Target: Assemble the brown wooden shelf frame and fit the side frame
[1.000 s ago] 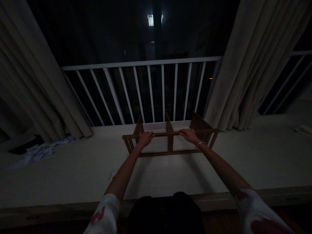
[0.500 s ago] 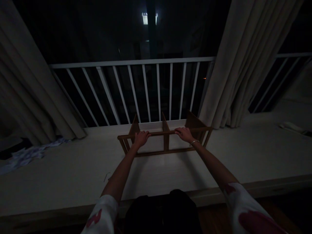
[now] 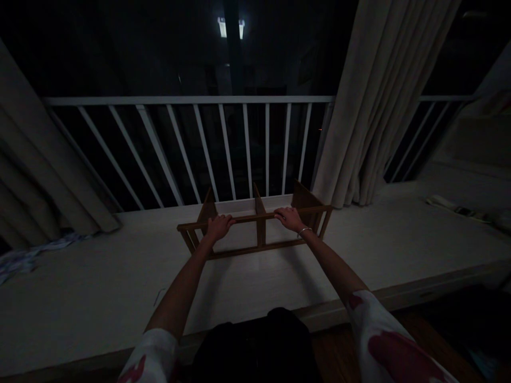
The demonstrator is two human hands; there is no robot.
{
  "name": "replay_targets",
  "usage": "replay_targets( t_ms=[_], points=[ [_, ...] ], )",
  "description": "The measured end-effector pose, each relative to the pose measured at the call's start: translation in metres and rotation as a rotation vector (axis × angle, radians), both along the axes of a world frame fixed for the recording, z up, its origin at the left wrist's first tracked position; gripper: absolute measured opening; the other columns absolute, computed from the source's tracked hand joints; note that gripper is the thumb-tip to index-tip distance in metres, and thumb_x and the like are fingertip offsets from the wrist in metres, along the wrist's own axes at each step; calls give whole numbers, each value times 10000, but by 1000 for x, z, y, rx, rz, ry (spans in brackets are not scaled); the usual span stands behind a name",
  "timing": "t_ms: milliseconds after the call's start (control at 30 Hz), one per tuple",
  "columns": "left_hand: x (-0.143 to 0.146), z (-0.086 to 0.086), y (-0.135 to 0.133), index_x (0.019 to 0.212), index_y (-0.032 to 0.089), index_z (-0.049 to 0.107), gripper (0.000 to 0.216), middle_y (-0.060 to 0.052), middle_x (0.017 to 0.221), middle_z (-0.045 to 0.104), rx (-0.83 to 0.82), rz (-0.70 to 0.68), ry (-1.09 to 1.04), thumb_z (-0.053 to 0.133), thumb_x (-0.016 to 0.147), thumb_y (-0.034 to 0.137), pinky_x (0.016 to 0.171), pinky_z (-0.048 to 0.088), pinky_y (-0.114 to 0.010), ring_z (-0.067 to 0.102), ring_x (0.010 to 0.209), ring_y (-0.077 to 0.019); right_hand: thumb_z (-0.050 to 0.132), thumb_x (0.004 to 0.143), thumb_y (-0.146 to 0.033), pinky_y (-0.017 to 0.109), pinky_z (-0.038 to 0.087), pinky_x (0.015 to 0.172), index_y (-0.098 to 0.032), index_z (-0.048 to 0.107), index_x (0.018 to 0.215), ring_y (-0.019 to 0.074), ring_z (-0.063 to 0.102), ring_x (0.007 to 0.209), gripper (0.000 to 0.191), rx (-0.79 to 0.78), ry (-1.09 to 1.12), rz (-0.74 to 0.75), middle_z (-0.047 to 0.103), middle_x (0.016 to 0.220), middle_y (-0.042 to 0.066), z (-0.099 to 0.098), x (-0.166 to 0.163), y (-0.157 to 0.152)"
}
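Observation:
A small brown wooden rack (image 3: 260, 234) with upright dividers stands on a wide pale ledge (image 3: 99, 287) in a dim room, close to a white railing. My left hand (image 3: 218, 225) is closed over the rack's top rail on the left side. My right hand (image 3: 290, 218), a thin bracelet at its wrist, grips the same rail on the right side. Both arms reach straight forward.
The white railing (image 3: 191, 149) runs behind the rack, with darkness beyond. Beige curtains hang at the left (image 3: 35, 175) and right (image 3: 371, 106). Crumpled paper (image 3: 19, 258) lies far left on the ledge. A flat pale object (image 3: 463, 208) lies far right.
The view has swung right, so the rack and both hands sit further left in the frame. Both hands keep the same grip on the top rail.

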State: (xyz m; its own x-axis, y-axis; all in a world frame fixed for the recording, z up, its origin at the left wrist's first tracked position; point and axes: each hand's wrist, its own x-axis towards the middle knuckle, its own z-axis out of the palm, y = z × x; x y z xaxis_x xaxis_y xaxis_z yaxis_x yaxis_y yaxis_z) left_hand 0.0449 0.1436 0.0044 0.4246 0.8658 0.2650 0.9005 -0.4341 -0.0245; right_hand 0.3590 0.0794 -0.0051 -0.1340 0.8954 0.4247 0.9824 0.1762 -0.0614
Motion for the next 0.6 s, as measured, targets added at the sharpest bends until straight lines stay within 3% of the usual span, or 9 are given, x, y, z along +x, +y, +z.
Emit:
replay_targets(
  t_ms=[600],
  points=[
    [-1,-1,1,1041,256,502,477,-91,1057,545,5,-26,5,165,842,529,810,292,-452,461,998,-257,220,878,-444,328,222,802,-248,510,1086,194,463,924,407,54,-29,11,588,1019,63,-5,1,-2]
  ],
)
